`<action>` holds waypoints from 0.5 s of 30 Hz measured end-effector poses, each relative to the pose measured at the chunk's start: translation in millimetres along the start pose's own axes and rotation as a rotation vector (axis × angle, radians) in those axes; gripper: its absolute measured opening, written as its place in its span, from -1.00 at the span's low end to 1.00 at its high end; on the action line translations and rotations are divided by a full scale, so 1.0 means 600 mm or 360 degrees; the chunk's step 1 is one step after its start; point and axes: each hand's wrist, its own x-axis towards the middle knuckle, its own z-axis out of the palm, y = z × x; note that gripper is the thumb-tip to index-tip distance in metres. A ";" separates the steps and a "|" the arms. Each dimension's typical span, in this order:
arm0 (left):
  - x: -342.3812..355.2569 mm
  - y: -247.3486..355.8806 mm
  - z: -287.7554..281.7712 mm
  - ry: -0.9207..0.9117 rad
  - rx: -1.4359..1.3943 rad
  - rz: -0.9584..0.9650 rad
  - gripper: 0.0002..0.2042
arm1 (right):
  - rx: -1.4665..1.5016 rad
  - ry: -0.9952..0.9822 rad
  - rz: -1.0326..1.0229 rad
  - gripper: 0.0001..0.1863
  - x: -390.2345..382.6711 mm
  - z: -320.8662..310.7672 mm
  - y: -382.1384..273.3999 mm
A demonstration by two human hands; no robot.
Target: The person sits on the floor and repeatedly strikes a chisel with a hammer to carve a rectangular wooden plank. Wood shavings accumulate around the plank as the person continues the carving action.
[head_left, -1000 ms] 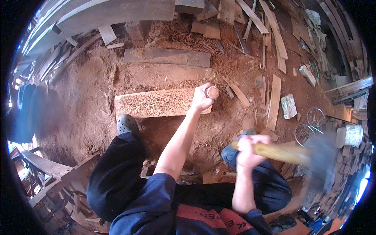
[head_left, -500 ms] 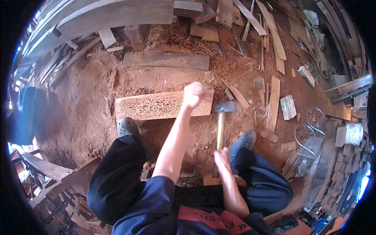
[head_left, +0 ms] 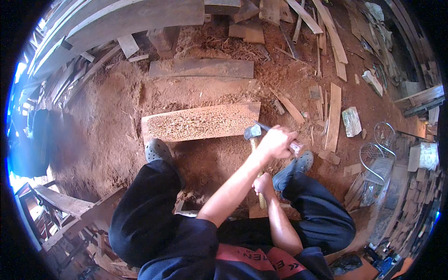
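A pale wooden board (head_left: 193,122), its top densely pitted with small cut marks, lies on the earth in front of me. My left hand (head_left: 279,142) is closed around a chisel, right of the board's near edge. The chisel's dark metal blade (head_left: 262,125) points out to the left, and its pale butt (head_left: 296,148) shows on the other side of the fist. Below it, my right hand (head_left: 263,184) grips the lower handle of a hammer. The dark hammer head (head_left: 252,132) is near the board's right end, and my left forearm partly covers the handle.
My feet in grey clogs (head_left: 158,150) stand near the board. Another plank (head_left: 200,68) lies beyond it. Wood offcuts (head_left: 333,116) and a whitish block (head_left: 351,122) lie to the right, near a wire-framed object (head_left: 380,156). At far left is a blurred blue shape (head_left: 35,142).
My left hand has moved off the board to the right and toward me, tilting so the chisel lies across. The hammer head has shifted slightly left and nearer.
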 end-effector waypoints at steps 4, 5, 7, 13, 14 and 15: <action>0.005 -0.008 -0.002 0.0255 -0.0117 -0.0001 -0.77 | 0.0014 -0.0064 0.0003 -0.79 0.005 -0.002 0.002; 0.005 -0.023 -0.005 0.0405 -0.0153 0.0037 -0.77 | -0.0021 -0.0041 0.0031 -0.79 0.008 -0.003 0.004; 0.001 -0.046 -0.040 0.0449 -0.0280 -0.0129 -0.75 | -0.0023 0.0041 0.0109 -0.82 0.006 0.003 -0.002; -0.020 -0.111 -0.070 0.0771 -0.0546 -0.0497 -0.81 | -0.0014 0.0077 0.0117 -0.87 0.006 0.004 0.000; -0.023 -0.116 -0.073 0.0754 -0.0538 -0.0484 -0.80 | -0.0031 0.0092 0.0137 -0.87 0.004 0.004 -0.007; -0.026 -0.120 -0.074 0.0741 -0.0526 -0.0471 -0.78 | -0.0051 0.0104 0.0154 -0.87 0.001 0.005 -0.011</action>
